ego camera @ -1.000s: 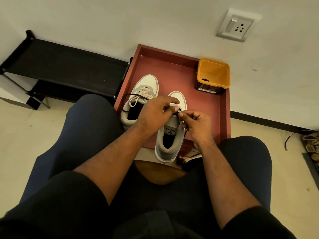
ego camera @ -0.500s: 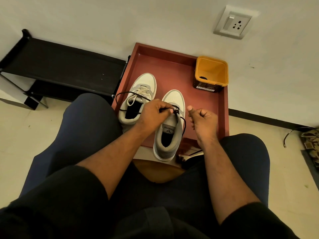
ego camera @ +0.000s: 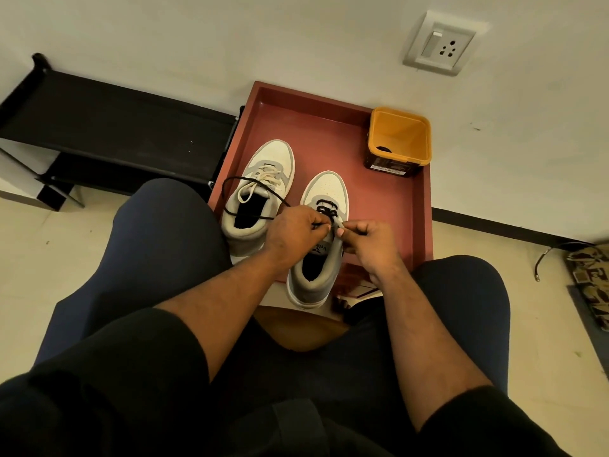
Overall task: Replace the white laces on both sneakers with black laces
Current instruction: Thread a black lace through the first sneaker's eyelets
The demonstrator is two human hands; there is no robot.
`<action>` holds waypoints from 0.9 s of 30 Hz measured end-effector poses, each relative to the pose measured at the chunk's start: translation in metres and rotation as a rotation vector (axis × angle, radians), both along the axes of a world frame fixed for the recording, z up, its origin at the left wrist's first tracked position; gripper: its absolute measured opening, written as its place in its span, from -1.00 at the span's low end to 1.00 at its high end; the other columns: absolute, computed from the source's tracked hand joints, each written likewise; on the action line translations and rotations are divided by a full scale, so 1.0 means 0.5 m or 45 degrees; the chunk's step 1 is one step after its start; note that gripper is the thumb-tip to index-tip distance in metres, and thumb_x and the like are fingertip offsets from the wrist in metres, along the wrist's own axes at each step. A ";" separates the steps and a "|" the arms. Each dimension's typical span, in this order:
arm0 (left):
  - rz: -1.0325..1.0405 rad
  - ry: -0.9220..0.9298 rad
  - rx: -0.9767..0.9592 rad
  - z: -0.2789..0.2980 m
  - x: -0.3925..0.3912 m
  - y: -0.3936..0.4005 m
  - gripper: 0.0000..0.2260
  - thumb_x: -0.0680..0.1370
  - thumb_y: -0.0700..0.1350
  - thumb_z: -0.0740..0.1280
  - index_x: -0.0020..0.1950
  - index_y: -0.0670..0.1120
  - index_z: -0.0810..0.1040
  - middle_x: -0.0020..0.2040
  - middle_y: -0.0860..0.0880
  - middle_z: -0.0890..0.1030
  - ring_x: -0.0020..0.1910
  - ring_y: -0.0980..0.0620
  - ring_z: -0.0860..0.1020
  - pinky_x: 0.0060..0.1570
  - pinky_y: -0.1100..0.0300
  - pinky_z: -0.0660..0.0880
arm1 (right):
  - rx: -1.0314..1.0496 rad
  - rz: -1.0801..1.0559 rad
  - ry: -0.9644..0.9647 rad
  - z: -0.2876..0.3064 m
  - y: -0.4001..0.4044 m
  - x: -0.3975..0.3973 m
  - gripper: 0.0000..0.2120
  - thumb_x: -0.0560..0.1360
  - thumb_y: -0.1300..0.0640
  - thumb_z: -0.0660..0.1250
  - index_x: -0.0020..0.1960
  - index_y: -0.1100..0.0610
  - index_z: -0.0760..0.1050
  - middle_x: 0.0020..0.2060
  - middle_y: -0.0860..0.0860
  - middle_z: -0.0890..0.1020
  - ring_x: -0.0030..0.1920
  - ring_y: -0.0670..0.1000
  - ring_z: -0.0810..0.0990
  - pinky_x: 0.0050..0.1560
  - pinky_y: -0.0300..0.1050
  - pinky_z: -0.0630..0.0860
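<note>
Left hand (ego camera: 296, 230) pinches the black lace (ego camera: 250, 196); right hand (ego camera: 369, 240) pinches it too, just beside. Lace is limp and light, so grip near the tip.

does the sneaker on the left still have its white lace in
Yes, the left sneaker shows a white lace crossing its eyelets, with a loose black lace draped over it.

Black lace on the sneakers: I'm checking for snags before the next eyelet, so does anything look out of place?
The black lace loops loose across the left sneaker, which still has its white lace; it could snag there. Both hands work at the right sneaker. Nothing looks damaged.
</note>
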State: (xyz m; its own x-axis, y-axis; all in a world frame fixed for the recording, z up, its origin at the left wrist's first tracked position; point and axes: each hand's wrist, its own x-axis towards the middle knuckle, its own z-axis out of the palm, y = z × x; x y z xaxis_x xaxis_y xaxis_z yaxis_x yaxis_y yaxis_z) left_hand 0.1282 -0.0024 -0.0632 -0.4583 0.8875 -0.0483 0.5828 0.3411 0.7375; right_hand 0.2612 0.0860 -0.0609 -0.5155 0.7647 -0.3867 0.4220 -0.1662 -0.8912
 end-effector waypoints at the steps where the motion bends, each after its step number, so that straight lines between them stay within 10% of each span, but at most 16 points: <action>1: -0.023 0.024 -0.010 0.003 -0.002 0.002 -0.84 0.53 -0.04 0.36 0.04 0.00 0.70 -0.11 0.01 0.67 -0.16 0.04 0.62 -0.11 0.02 0.59 | -0.005 0.011 0.019 0.000 -0.002 -0.002 -0.82 0.50 0.28 0.39 -0.15 0.03 0.68 -0.19 0.12 0.72 -0.20 0.02 0.63 -0.05 -0.03 0.58; 27: 0.052 0.283 0.022 -0.010 -0.005 -0.001 -0.82 0.56 -0.08 0.37 0.11 -0.09 0.66 0.05 -0.04 0.42 -0.10 0.09 0.42 -0.20 0.14 0.44 | -0.032 -0.088 0.048 -0.010 -0.018 -0.028 -0.87 0.55 0.25 0.34 -0.09 0.08 0.63 -0.22 0.04 0.67 -0.25 -0.07 0.61 -0.29 -0.22 0.54</action>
